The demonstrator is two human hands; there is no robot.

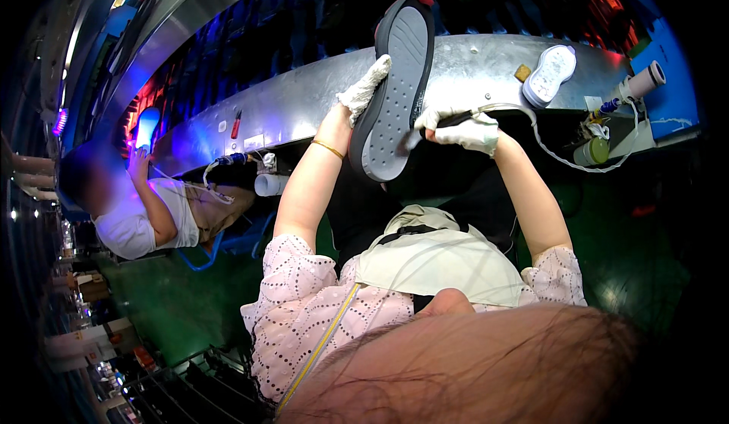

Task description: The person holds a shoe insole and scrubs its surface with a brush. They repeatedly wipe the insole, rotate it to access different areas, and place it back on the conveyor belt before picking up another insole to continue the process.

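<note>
Sole (408,67): large, dark-rimmed, grey underside facing the camera, red at the far end; held up over the near edge of the counter (304,105), its heel end hanging toward the lap.
Left hand (364,88): white-gloved; its grip is closed on the left edge of the sole, about midway along.
Right hand (465,131): white-gloved, just right of the sole; its grip is closed round the brush.
Brush (414,137): its pale, blurred tip points left at the lower part of the underside; whether it touches cannot be told.
Tube (524,110): pale, running from the right hand to the fittings at the counter's right end.
White sole (550,75): lying on the counter to the right, a small brown block (522,72) just beside it.
Jar (596,151): green-topped, below the fittings at the right.
Red tool (236,125): slim, lying on the counter well left of the sole.
Bangle (328,148): gold-coloured, on the left forearm.
Co-worker (138,223): seated at the left in a white top, one hand at a brightly lit, pale object (148,126).
</note>
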